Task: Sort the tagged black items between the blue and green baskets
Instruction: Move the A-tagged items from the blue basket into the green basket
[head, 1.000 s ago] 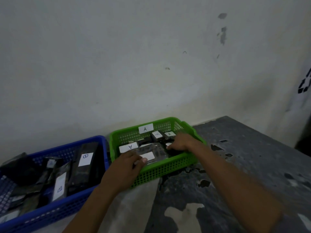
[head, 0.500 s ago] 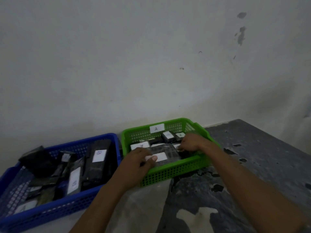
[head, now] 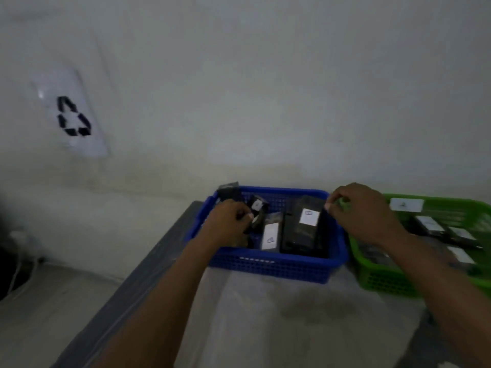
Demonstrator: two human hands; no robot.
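Seemingly well advanced: blue plastic mesh basket (head: 265, 266) held B-tagged black packs, green plastic mesh basket (head: 385, 282) held more tagged ones; remainder undeterminable. Fingers of left hand (head: 228, 224) curled round a small tagged black item (head: 257, 207) in blue; right hand (head: 364, 216) pinched at long black pack (head: 300, 235), grip uncertain. Both hands had left green.

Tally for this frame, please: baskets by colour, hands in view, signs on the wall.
Blue basket: 1
Green basket: 1
Hands: 2, the left hand gripping a tagged black item, and the right hand
Recycling sign: 1
Total: 5
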